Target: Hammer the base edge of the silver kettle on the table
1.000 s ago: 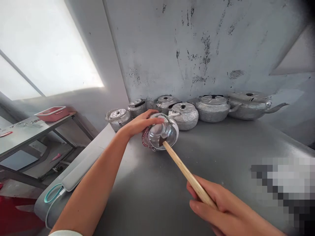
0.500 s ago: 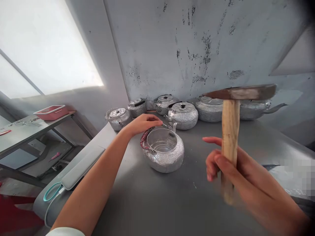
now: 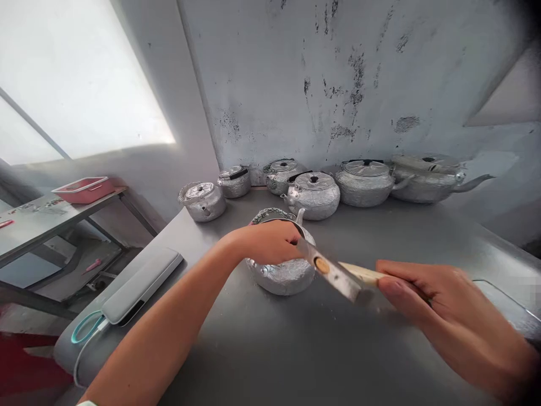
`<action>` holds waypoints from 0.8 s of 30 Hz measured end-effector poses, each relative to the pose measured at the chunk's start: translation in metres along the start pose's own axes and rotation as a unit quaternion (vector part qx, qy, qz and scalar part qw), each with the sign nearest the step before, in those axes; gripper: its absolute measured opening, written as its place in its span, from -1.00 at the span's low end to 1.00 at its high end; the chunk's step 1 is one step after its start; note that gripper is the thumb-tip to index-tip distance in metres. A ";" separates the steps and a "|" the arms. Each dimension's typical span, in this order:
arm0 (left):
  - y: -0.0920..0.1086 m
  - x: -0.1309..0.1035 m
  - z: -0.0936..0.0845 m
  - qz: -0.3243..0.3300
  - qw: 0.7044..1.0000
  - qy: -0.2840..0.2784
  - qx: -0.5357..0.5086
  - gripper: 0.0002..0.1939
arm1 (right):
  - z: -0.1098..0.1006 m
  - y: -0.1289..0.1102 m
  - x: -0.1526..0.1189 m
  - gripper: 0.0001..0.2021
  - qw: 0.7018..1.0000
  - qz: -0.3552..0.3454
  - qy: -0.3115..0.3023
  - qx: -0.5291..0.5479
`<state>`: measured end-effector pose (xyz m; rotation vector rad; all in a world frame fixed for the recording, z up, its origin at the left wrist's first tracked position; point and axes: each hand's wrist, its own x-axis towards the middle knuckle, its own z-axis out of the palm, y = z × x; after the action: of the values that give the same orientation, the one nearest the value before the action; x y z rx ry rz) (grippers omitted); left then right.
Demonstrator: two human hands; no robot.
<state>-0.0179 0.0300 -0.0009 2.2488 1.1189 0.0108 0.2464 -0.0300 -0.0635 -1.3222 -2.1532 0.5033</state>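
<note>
An open silver kettle (image 3: pixel 283 280) with a hammered surface stands on the grey table, its wrapped handle leaning to the back left. Over its mouth lies my left hand (image 3: pixel 274 241), fingers curled at the right part of the opening; what they hold, if anything, is hidden. On the right, my right hand (image 3: pixel 426 299) is closed round the wooden handle of a hammer (image 3: pixel 338 276). The hammer's metal head is beside my left fingers, above the kettle's right side, and partly blurred.
Several lidded silver kettles (image 3: pixel 315 197) line the back of the table (image 3: pixel 270 349). At left are a grey power bank (image 3: pixel 141 287) with a cable and a side table bearing a pink basket (image 3: pixel 87 190).
My left hand has moved from the kettle's handle to over its mouth. My right hand has swung the hammer down and left, from upright to lying nearly level beside my left hand.
</note>
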 end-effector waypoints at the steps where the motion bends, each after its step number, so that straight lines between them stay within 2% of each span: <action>1: -0.001 0.002 0.000 -0.007 1.000 -0.008 -0.004 -0.45 | -0.002 0.007 -0.001 -0.40 0.999 -0.029 -0.002 -0.035; 5: -0.002 0.006 0.005 -0.001 1.000 -0.006 0.023 -0.43 | -0.010 0.027 -0.002 -0.39 0.980 -0.079 -0.030 -0.177; 8: -0.004 0.007 0.008 -0.001 0.999 -0.004 0.033 -0.43 | -0.013 0.029 0.002 -0.34 0.970 -0.047 -0.061 -0.231; 14: -0.007 0.007 0.008 0.022 0.999 -0.012 0.021 -0.43 | -0.011 0.019 0.011 -0.28 0.966 0.057 -0.113 -0.225; 18: -0.008 0.007 0.007 0.051 0.998 -0.046 0.008 -0.43 | -0.008 0.014 0.008 -0.29 0.965 0.102 -0.160 -0.182; 20: -0.009 0.006 0.006 0.058 0.996 -0.061 0.000 -0.44 | -0.005 0.013 0.006 -0.29 0.961 0.110 -0.168 -0.191; 24: -0.009 0.005 0.006 0.043 0.998 -0.055 0.003 -0.44 | -0.001 0.016 0.002 -0.31 0.961 0.095 -0.185 -0.180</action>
<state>-0.0190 0.0346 -0.0118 2.2714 0.9640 -0.0806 0.2577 -0.0211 -0.0713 -1.7616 -2.5246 0.4796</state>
